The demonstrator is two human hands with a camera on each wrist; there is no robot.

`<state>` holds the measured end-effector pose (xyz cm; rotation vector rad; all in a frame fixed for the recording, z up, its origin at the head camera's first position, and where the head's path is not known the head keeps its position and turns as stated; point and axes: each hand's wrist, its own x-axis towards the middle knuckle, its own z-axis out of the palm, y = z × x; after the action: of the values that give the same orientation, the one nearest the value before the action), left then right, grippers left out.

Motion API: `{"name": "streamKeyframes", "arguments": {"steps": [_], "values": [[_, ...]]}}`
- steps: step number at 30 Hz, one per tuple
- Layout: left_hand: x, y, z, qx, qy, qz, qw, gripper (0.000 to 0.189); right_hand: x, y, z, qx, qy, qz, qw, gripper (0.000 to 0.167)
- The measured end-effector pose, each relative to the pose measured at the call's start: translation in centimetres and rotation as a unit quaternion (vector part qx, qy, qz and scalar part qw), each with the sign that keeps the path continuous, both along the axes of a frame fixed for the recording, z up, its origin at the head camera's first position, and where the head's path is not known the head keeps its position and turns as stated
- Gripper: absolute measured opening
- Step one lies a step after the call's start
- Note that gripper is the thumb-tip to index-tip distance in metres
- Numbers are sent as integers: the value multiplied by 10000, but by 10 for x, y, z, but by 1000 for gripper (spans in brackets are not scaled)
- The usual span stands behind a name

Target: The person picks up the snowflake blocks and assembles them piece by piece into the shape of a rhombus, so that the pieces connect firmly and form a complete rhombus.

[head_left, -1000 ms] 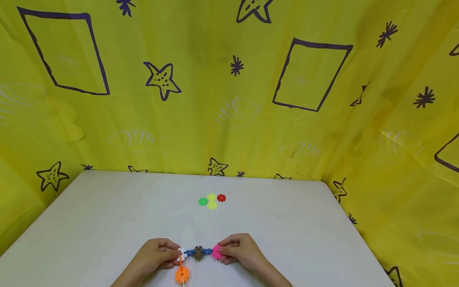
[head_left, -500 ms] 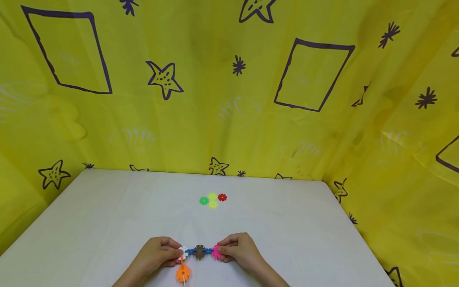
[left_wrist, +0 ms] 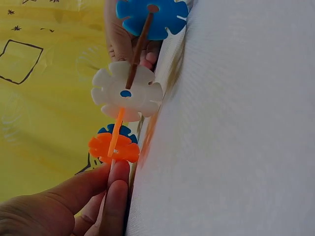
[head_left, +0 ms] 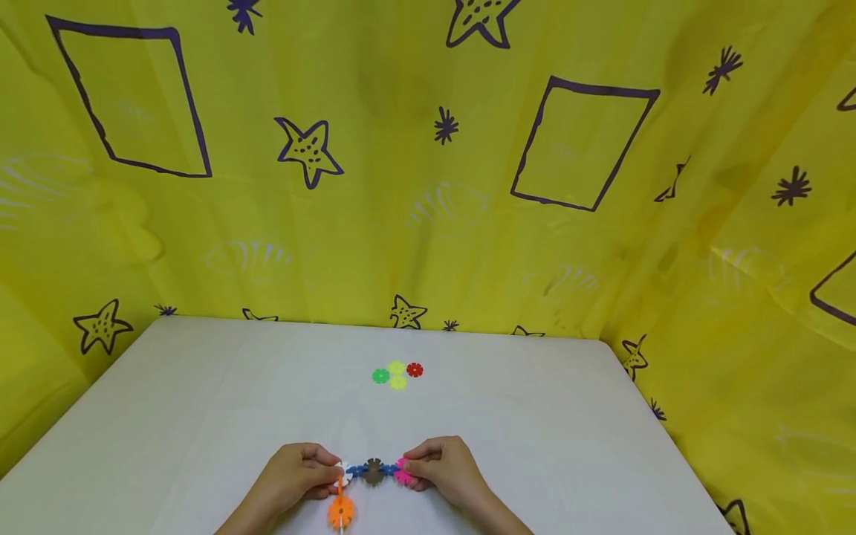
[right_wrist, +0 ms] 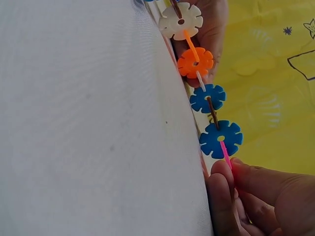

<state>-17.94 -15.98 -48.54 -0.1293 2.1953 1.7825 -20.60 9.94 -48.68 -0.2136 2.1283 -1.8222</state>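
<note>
A chain of notched plastic snowflake discs stretches between the two hands in the head view. My left hand [head_left: 301,475] pinches the white disc [head_left: 344,475] at its left end. Two blue discs [head_left: 387,469] flank a brown disc [head_left: 374,472] in the middle. At the right end, my right hand [head_left: 444,469] pinches a pink disc [head_left: 402,471], mostly covered by the fingertips in the right wrist view. An orange branch with a flat orange disc [head_left: 341,512] runs from the white disc toward the near side. Further white, brown and blue discs [right_wrist: 221,139] show along the chain.
Farther back on the white table [head_left: 535,416] lie several loose discs: a green disc [head_left: 381,376], two yellow discs [head_left: 397,383] and a red disc [head_left: 414,369]. A yellow curtain [head_left: 374,223] with drawn stars and frames hangs behind and at the sides.
Both hands keep their pinch on the chain, drawn very slightly closer together. The head view has shifted a little; the loose discs lie as before.
</note>
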Motion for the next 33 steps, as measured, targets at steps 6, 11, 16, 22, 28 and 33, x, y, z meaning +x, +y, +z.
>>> {"name": "streamKeyframes", "arguments": {"steps": [6,11,16,22,28,33], "values": [[-1,-1,-1,-67,-61,64,9999,22,0,0,2,-98,-91,-2,9999,15],[-8,-1,-3,112,-13,113,9999,24,-8,0,3,-219,-147,-13,9997,19],[-17,0,-2,244,27,82,9997,25,-18,1,3,-246,-155,-176,9994,23],[-23,-3,-2,416,-81,-30,9991,23,-19,2,4,-180,-213,-236,9993,25],[-23,-4,-3,489,-178,-36,9986,22,-15,10,4,-121,-214,-276,9993,27],[-22,-4,-2,538,-109,-145,9984,23,-9,21,3,-20,-334,-247,9991,26]]}}
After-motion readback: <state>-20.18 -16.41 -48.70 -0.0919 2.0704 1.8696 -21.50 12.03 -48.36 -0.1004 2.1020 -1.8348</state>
